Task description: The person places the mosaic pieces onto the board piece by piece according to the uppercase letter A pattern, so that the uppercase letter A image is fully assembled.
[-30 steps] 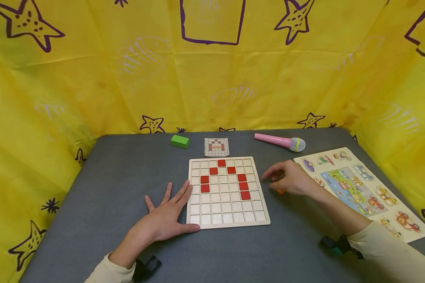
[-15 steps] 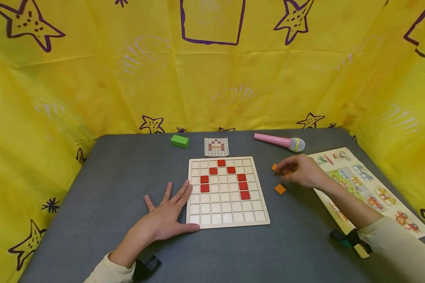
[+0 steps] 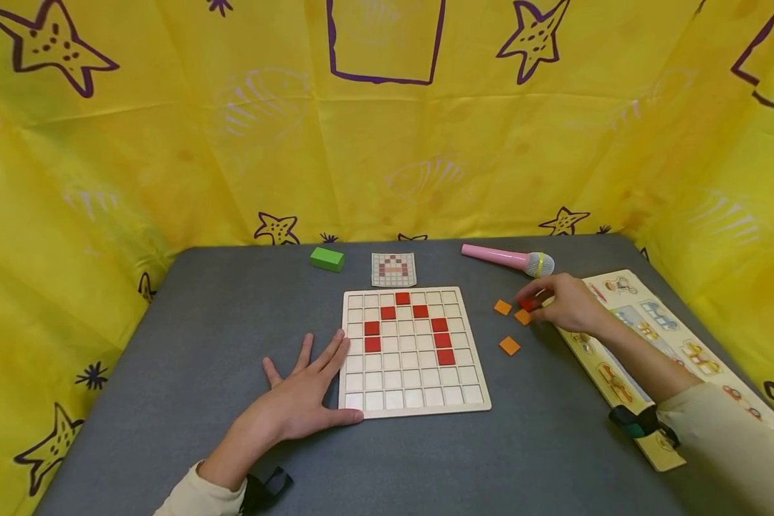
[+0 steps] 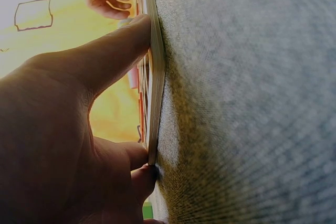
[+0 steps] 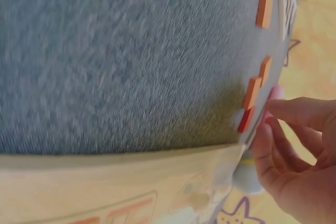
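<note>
At the grid board's (image 3: 413, 380) eight o'clock, I log the left hand (image 3: 304, 396), fingers spread, touching its edge, presumably to steady it; past two o'clock, the right hand (image 3: 566, 307), fingers bent by a loose red tile (image 5: 245, 120), pinched or not I cannot tell; orange tiles (image 3: 509, 345) beside, likely kept within reach; pattern card (image 3: 393, 269), twelve, seemingly for viewing; microphone (image 3: 503, 258), one-thirty.
</note>
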`<state>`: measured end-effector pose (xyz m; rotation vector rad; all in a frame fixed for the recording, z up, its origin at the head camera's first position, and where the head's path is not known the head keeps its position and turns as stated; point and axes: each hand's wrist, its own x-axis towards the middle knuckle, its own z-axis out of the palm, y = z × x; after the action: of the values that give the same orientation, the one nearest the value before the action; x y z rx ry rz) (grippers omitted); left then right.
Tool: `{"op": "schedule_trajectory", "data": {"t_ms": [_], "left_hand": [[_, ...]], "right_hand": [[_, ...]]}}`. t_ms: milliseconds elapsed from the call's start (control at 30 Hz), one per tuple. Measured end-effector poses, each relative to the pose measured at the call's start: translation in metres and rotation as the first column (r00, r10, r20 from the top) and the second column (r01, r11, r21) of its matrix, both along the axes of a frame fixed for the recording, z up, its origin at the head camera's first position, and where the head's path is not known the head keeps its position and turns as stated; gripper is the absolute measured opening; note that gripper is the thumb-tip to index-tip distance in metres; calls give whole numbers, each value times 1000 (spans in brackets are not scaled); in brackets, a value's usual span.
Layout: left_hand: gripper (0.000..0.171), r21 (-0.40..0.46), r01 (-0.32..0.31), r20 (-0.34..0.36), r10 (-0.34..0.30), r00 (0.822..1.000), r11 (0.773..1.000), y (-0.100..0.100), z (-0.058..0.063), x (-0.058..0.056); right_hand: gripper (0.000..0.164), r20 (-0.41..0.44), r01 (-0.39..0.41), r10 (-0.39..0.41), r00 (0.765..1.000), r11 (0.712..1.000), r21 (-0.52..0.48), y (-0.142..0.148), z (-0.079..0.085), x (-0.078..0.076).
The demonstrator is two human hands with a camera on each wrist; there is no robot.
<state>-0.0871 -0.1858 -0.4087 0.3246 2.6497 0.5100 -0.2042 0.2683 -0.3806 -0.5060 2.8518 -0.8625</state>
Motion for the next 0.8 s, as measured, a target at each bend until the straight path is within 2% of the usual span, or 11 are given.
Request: {"op": "schedule_trajectory", "data": {"t_ms": [433,800], "left_hand": [[119,10,2,-4,-2,1000,1000,-1,-2,0],[119,10,1,-6,-1,1000,1000,-2,-2,0]], "right_hand": [[32,-6,-9,10,1000,999,52,5,-7,-12],[31,-3,19,-19,1000,997,73,5,-11,-17]]}}
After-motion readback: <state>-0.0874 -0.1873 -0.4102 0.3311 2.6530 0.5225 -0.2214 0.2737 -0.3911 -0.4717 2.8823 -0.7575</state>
